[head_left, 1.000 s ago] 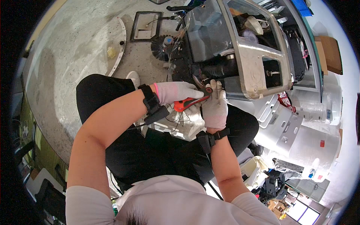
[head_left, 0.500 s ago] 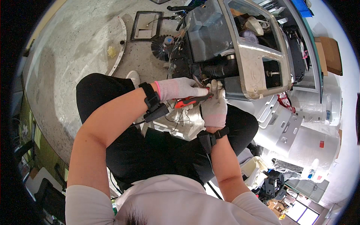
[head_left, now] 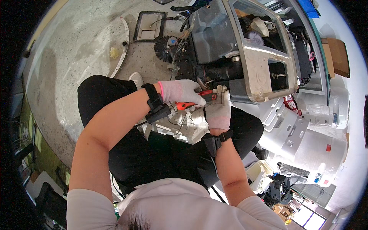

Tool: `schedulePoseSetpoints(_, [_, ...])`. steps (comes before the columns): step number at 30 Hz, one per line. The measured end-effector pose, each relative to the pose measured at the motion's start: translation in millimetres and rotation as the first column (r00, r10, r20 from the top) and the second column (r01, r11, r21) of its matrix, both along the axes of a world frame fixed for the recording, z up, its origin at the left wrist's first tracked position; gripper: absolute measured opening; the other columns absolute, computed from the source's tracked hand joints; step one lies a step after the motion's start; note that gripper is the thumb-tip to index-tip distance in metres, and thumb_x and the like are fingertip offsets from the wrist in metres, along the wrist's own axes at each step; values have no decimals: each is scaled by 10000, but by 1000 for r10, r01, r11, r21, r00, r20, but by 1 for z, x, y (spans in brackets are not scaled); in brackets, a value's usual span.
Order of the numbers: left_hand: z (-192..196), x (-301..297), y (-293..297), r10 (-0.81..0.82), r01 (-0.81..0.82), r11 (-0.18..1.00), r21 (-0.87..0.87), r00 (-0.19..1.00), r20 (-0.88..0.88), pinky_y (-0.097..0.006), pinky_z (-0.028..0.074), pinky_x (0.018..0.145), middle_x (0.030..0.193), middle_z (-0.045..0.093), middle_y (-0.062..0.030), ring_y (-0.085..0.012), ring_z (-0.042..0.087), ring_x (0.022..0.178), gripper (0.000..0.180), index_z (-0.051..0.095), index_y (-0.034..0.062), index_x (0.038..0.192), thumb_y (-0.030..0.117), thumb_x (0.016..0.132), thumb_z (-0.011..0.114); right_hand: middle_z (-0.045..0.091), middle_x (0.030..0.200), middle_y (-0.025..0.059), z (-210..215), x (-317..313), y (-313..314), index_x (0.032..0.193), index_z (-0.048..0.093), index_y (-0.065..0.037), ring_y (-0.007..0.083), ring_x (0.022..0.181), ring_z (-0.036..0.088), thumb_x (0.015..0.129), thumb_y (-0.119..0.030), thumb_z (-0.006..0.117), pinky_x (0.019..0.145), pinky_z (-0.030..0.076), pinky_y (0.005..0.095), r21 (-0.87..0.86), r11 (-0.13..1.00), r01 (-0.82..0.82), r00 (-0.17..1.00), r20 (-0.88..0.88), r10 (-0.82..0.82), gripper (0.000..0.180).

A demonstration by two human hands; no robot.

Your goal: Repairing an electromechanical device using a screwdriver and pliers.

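My gloved left hand (head_left: 184, 92) is closed around a pair of red-handled pliers (head_left: 185, 105), whose handles stand spread apart. The dark head of the pliers points right, against the palm side of my gloved right hand (head_left: 219, 111). The right hand's fingers are curled upward around the tool's head; what they pinch, if anything, is too small to tell. Thin dark wires (head_left: 180, 124) hang below the hands, over a pale metal part (head_left: 195, 128) between my legs. Just beyond the hands lies an open machine with a grey body (head_left: 212, 34) and a black corrugated hose (head_left: 226, 71).
A round black brush (head_left: 163, 50) and a framed flat panel (head_left: 140, 34) lie on the concrete floor (head_left: 84, 50), with a curved metal strip (head_left: 127, 34) to their left. At the right are white plastic panels (head_left: 289, 128), wrapped bundles (head_left: 322, 153) and a cardboard box (head_left: 338, 57).
The pliers' handles have spread apart, and the left hand's grip has loosened and shifted slightly downward. My right hand has hardly moved.
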State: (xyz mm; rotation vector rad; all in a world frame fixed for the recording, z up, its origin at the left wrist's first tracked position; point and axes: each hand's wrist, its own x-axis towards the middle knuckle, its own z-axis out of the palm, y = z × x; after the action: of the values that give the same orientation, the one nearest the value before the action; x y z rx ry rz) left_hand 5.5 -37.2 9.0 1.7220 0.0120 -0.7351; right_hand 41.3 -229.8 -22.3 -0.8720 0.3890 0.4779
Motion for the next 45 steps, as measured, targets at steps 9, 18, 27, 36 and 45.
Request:
schedulePoseSetpoints(9, [7, -4, 19, -17, 18, 1000, 24, 999, -43, -297, 462, 678, 862, 651, -96, -150, 584, 756, 484, 634, -49, 1000, 393, 802, 615, 541, 1253, -30, 5, 0, 2, 1247, 523, -156, 125, 1046, 505, 968, -329, 472, 908, 395, 312, -4, 1000, -28, 1000, -12, 28, 332])
schedulePoseSetpoints(18, [4, -11, 20, 11, -14, 1000, -24, 995, -95, -297, 461, 673, 853, 649, -80, -149, 592, 757, 498, 623, -35, 1041, 400, 800, 625, 534, 1226, 1, 5, -1, 2, 1256, 501, -123, 130, 1032, 501, 952, -309, 515, 864, 426, 279, 10, 999, 34, 998, -53, -34, 357])
schedulePoseSetpoints(27, [3, -12, 22, 70, -87, 989, -121, 988, -140, -279, 503, 581, 805, 639, -83, -137, 613, 672, 451, 618, -31, 1042, 346, 798, 654, 547, 1207, 3, 12, -4, 6, 1244, 511, -102, 125, 993, 520, 958, -249, 511, 804, 441, 279, 92, 996, 20, 999, -37, -16, 322])
schedulePoseSetpoints(36, [20, -11, 20, 31, -31, 999, -11, 999, -29, -294, 450, 618, 817, 639, -100, -164, 572, 697, 516, 618, -47, 1034, 410, 792, 618, 581, 1155, -4, 3, 1, 1, 1163, 562, -111, 127, 887, 561, 936, -243, 548, 790, 476, 288, 131, 982, 134, 982, -154, -114, 263])
schedulePoseSetpoints(45, [20, -9, 18, 62, -62, 998, 11, 998, -4, -303, 463, 648, 838, 634, -72, -158, 572, 699, 407, 598, -32, 1016, 331, 831, 609, 565, 1199, -11, 3, 2, 5, 1204, 540, -101, 121, 1033, 507, 952, -270, 521, 833, 428, 262, 170, 983, 76, 995, -83, -63, 304])
